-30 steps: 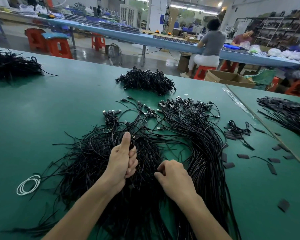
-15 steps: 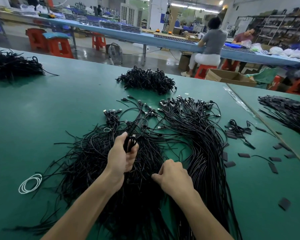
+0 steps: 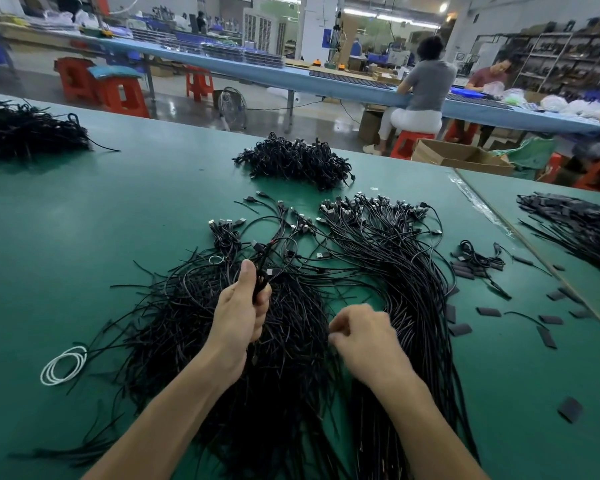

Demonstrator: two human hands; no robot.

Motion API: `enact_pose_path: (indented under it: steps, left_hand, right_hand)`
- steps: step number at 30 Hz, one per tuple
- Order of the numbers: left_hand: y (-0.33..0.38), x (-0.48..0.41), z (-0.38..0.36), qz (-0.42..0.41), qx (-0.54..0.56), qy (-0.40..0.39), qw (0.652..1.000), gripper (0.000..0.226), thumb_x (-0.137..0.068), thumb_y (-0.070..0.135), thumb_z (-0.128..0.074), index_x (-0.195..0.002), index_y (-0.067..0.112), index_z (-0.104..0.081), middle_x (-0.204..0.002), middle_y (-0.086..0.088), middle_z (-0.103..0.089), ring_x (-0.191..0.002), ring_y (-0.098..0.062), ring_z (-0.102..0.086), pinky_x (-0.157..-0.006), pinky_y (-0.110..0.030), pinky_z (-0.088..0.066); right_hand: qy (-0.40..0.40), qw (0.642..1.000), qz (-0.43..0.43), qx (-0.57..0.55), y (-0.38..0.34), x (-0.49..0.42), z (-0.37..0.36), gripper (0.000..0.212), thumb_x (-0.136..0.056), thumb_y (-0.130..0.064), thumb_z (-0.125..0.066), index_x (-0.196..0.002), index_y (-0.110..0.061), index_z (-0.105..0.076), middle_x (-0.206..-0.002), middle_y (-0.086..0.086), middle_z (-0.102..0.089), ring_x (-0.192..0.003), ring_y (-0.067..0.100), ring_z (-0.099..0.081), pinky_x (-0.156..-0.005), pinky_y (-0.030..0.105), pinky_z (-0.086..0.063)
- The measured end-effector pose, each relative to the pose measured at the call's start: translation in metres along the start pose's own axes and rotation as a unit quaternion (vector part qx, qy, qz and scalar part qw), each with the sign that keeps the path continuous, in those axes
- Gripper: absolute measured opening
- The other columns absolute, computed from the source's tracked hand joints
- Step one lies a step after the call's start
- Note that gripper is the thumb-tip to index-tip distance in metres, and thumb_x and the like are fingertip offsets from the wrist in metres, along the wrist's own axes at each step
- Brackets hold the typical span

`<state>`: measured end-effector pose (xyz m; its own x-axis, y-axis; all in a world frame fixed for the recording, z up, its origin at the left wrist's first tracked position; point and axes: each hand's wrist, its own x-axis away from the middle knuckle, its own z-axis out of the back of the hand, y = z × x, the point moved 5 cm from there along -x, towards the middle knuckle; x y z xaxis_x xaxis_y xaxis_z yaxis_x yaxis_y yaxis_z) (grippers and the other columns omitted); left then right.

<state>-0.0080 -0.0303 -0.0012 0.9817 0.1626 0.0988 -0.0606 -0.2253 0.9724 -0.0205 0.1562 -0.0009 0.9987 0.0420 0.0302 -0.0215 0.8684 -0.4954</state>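
Gripping coiled cable (image 3: 261,285) in left hand (image 3: 238,315), thumb up; right hand (image 3: 364,336) curled over heap (image 3: 291,393), contents unclear.

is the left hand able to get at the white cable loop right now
Probably not yet: the left hand grips a coiled black cable. The white loop lies uncovered on the table to its left.

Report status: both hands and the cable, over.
Left hand grips the coiled black cable, thumb up. Right hand curled above the cable pile; grip unclear. Nothing in the way, only loose cables underneath.
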Motion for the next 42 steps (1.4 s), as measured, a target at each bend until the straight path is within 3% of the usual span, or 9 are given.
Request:
enact_pose_path:
  steps: [4,8,11,23,26,31,36,40,42]
  left_hand:
    - [0.001,0.005,-0.009,-0.012,-0.041,-0.029,0.999,0.067,-0.105,0.048,-0.032,-0.045,0.025,-0.050,-0.046,0.009,-0.033,-0.037,-0.007,-0.021,-0.035,-0.017,-0.020]
    - [0.001,0.016,-0.027,-0.031,-0.072,-0.089,0.993,0.052,-0.101,0.028,-0.035,-0.054,0.018,-0.055,-0.040,0.010,-0.038,-0.034,-0.002,-0.028,-0.036,-0.013,-0.024]
    - [0.005,0.022,-0.033,-0.059,-0.053,-0.151,0.985,0.020,-0.086,0.026,-0.040,-0.079,0.011,-0.051,-0.046,0.012,-0.037,-0.036,-0.001,-0.029,-0.038,-0.011,-0.024]
    - [0.018,0.042,-0.040,-0.086,-0.026,-0.230,0.969,0.030,-0.102,0.031,-0.047,-0.123,0.018,-0.063,-0.089,0.012,-0.075,-0.066,0.002,-0.066,-0.053,-0.008,-0.044]
    - [0.019,0.043,-0.042,-0.099,-0.037,-0.207,0.973,0.033,-0.103,0.037,-0.042,-0.121,0.030,-0.069,-0.116,0.006,-0.074,-0.099,-0.013,-0.071,-0.065,-0.015,-0.050]
    - [0.016,0.038,-0.039,-0.145,-0.053,-0.138,0.978,0.038,-0.105,0.039,-0.037,-0.116,0.034,-0.072,-0.111,0.004,-0.075,-0.099,-0.013,-0.070,-0.071,-0.020,-0.053]
    - [0.014,0.030,-0.028,-0.153,0.010,-0.002,0.988,0.039,-0.100,0.041,-0.039,-0.113,0.028,-0.073,-0.078,0.012,-0.072,-0.067,-0.003,-0.068,-0.056,-0.016,-0.052]
    - [0.009,0.029,-0.029,-0.140,0.033,0.006,0.990,0.037,-0.098,0.048,-0.040,-0.107,0.033,-0.073,-0.085,-0.026,-0.069,-0.078,-0.051,-0.067,-0.063,-0.061,-0.058]
    - [0.008,0.029,-0.031,-0.142,0.039,0.006,0.989,0.038,-0.097,0.048,-0.040,-0.104,0.031,-0.073,-0.081,-0.027,-0.068,-0.073,-0.048,-0.067,-0.060,-0.055,-0.059]
  right_hand:
    - [0.111,0.969,0.053,-0.213,-0.012,0.002,0.031,0.014,-0.085,-0.017,-0.078,-0.081,-0.027,-0.069,-0.075,-0.009,-0.069,-0.073,0.000,-0.066,-0.074,0.018,-0.056]
    - [0.051,0.910,0.084,-0.402,-0.033,0.010,0.032,0.017,-0.075,-0.011,-0.085,-0.077,-0.022,-0.073,-0.079,-0.002,-0.074,-0.075,0.012,-0.071,-0.074,0.027,-0.059]
    - [0.044,0.889,0.108,-0.442,-0.039,0.014,0.036,0.017,-0.073,-0.008,-0.085,-0.079,-0.017,-0.073,-0.077,0.003,-0.075,-0.074,0.016,-0.072,-0.071,0.024,-0.057]
    - [-0.053,0.834,0.067,-0.545,-0.041,0.021,0.039,0.055,-0.048,-0.030,-0.091,-0.093,-0.013,-0.064,-0.064,0.001,-0.065,-0.059,0.012,-0.064,-0.057,0.020,-0.052]
    - [-0.084,0.816,0.018,-0.571,-0.040,0.022,0.032,0.069,-0.045,-0.030,-0.091,-0.103,-0.012,-0.057,-0.063,0.001,-0.066,-0.055,0.014,-0.064,-0.050,0.021,-0.050]
    - [-0.121,0.761,-0.022,-0.637,-0.043,0.026,0.020,0.058,-0.052,-0.026,-0.088,-0.100,-0.012,-0.062,-0.073,0.006,-0.071,-0.058,0.013,-0.065,-0.047,0.020,-0.048]
    - [-0.126,0.848,0.005,-0.514,-0.043,0.033,0.014,0.002,-0.084,-0.027,-0.077,-0.084,-0.028,-0.075,-0.081,0.000,-0.073,-0.066,0.010,-0.063,-0.053,0.019,-0.043]
    - [-0.111,0.849,0.053,-0.513,-0.055,0.041,0.012,0.002,-0.084,-0.019,-0.076,-0.085,-0.019,-0.075,-0.075,0.001,-0.074,-0.063,0.007,-0.067,-0.054,0.014,-0.047]
    - [-0.044,0.866,0.058,-0.494,-0.054,0.040,0.015,0.002,-0.089,-0.016,-0.073,-0.089,-0.018,-0.073,-0.076,0.000,-0.075,-0.064,0.008,-0.069,-0.056,0.013,-0.049]
